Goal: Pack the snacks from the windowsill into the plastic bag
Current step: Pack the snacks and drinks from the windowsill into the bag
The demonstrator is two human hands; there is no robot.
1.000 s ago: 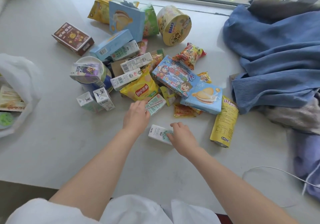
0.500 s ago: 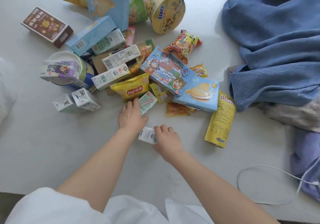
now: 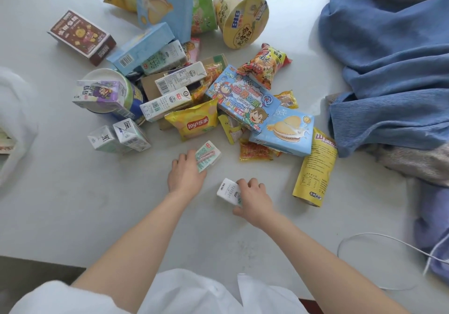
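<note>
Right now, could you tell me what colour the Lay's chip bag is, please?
Yellow, with a red logo; the Lay's chip bag shows best in the head view.

Windowsill (image 3: 60, 204): pale grey, plain. Chip bag (image 3: 193, 123), centre: yellow, red logo. Cartoon box (image 3: 243, 100), at 1 o'clock of it: blue, multicoloured figures. Biscuit box (image 3: 286, 131), 3 o'clock: light blue, cream sandwich biscuit. Pouch (image 3: 315, 168), 4 o'clock: yellow, dark print. Noodle cup (image 3: 240, 15), 12 o'clock: yellow, blue lettering. Brown box (image 3: 81, 36), 10 o'clock: maroon, gold motif. Cloth (image 3: 388, 58), 2 o'clock: denim blue. Plastic bag (image 3: 14, 124), 9 o'clock: translucent white. Small cartons in hands: one mint green and white (image 3: 209, 155), one white (image 3: 228, 191).
</note>
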